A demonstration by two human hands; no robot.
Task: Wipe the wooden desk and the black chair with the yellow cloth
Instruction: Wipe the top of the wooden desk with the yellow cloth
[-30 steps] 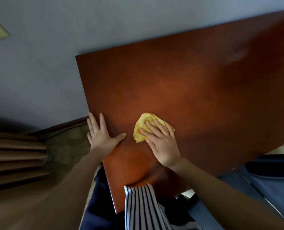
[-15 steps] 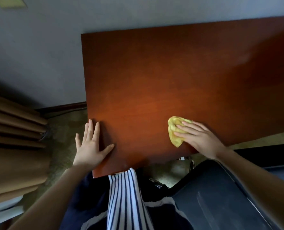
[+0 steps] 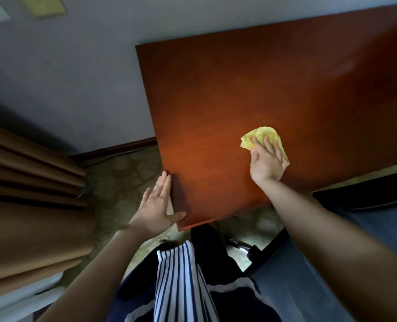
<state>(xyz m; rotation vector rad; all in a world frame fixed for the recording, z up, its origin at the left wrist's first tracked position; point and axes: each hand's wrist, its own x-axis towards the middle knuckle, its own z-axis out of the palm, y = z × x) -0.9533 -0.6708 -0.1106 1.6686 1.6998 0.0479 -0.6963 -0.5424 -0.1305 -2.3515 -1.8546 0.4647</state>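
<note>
- Partly, the yellow cloth [image 3: 262,134] is hidden under the right hand [image 3: 266,162], whose straight fingers press it flat on the wooden desk [image 3: 239,89], near the front edge.
- Left hand [image 3: 156,205] is open with straight fingers along the desk's left edge, and its thumb touches the front corner.
- Black chair [image 3: 309,287], at the lower right, is cut off by the frame.
- Brown curtain [image 3: 30,205] hangs at the left, over patterned carpet [image 3: 123,173].

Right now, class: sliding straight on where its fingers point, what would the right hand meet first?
Nothing: only bare wooden desk lies ahead of the right hand and its yellow cloth, then probably the wall.
</note>
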